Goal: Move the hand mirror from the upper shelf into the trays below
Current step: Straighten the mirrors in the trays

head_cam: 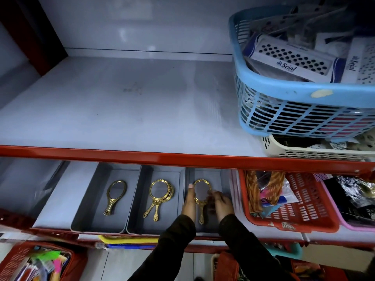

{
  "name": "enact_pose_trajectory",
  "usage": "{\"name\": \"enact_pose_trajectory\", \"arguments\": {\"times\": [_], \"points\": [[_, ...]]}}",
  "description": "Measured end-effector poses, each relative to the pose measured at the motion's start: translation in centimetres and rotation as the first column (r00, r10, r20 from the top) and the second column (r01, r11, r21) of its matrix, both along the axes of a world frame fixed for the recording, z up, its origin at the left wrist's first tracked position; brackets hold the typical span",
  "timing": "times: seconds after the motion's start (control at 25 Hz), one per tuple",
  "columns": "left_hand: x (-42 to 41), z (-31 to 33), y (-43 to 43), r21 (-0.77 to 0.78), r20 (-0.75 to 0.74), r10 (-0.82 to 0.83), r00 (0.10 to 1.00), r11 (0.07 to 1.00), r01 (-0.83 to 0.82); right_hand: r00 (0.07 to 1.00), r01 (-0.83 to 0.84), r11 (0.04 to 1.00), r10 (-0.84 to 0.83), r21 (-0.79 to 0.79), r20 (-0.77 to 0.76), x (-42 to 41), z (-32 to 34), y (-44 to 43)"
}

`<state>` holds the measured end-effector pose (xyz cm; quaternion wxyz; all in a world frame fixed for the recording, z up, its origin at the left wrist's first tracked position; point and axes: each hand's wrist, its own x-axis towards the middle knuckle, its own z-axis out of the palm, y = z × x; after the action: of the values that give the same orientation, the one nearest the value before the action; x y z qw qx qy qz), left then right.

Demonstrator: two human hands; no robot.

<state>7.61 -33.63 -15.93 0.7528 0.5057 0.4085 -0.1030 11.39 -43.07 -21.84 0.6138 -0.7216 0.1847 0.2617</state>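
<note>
Three grey trays stand side by side on the lower shelf. The left tray (89, 199) holds one gold hand mirror (114, 196). In the middle tray (142, 203) lie stacked gold mirrors (160, 196). A gold oval hand mirror (201, 196) lies in the right tray (223, 177), handle toward me. My left hand (189, 201) touches its left rim with fingers straight. My right hand (222, 202) curls against its right rim. The upper shelf (121, 110) shows a bare white surface on its left and middle.
A blue basket (304, 110) of card packets sits on a cream basket (300, 151) at the upper shelf's right. A red shelf lip (142, 156) crosses above the trays. A red basket (294, 205) and a pink one (345, 222) stand right of the trays.
</note>
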Motion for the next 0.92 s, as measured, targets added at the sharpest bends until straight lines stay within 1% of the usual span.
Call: {"name": "enact_pose_trajectory", "arguments": {"times": [0.12, 0.2, 0.28, 0.36, 0.48, 0.56, 0.6, 0.72, 0.8, 0.92], "points": [[-0.3, -0.2, 3.3, 0.034, 0.108, 0.04, 0.993, 0.998, -0.044, 0.999, 0.046, 0.988, -0.048, 0.145, 0.01, 0.2, 1.9, 2.9], [-0.5, -0.5, 6.5, 0.032, 0.175, 0.108, 0.979, 0.993, -0.115, 0.999, 0.016, 0.974, -0.01, 0.227, -0.031, 0.1, 2.2, 5.6], [-0.6, -1.3, 9.5, 0.048, 0.155, 0.19, 0.97, 0.979, -0.199, 0.993, -0.017, 0.962, 0.048, 0.273, -0.107, -0.4, 1.5, 8.2], [-1.2, -2.0, 11.8, 0.086, 0.089, 0.231, 0.969, 0.967, -0.238, 0.984, -0.042, 0.974, 0.079, 0.224, -0.16, -1.1, -0.1, 10.5], [-2.1, -4.3, 14.2, 0.096, -0.06, 0.224, 0.973, 0.971, -0.218, 0.968, -0.052, 0.992, 0.079, 0.119, -0.239, -2.2, -2.4, 13.3], [-1.9, -9.0, 15.2, 0.153, -0.13, 0.194, 0.972, 0.973, -0.174, 0.961, -0.05, 0.998, 0.062, 0.049, -0.269, -2.5, -4.2, 14.6], [-2.1, -9.9, 15.2, 0.151, -0.162, 0.165, 0.973, 0.978, -0.141, 0.96, -0.048, 0.999, 0.052, 0.02, -0.274, -2.5, -5.3, 14.9], [-2.9, -8.4, 14.7, 0.101, -0.216, 0.097, 0.972, 0.992, -0.076, 0.959, -0.043, 0.999, 0.043, 0.007, -0.279, -2.6, -8.6, 15.7], [-3.3, -7.2, 14.9, 0.046, -0.204, 0.099, 0.974, 0.995, -0.091, 0.956, 0.011, 1.0, -0.007, 0.011, -0.294, -2.9, -9.5, 16.1], [-3.3, -6.0, 15.5, -0.053, -0.191, 0.119, 0.974, 0.99, -0.132, 0.954, 0.049, 0.999, -0.045, 0.004, -0.297, -3.2, -10.4, 16.2]]}}
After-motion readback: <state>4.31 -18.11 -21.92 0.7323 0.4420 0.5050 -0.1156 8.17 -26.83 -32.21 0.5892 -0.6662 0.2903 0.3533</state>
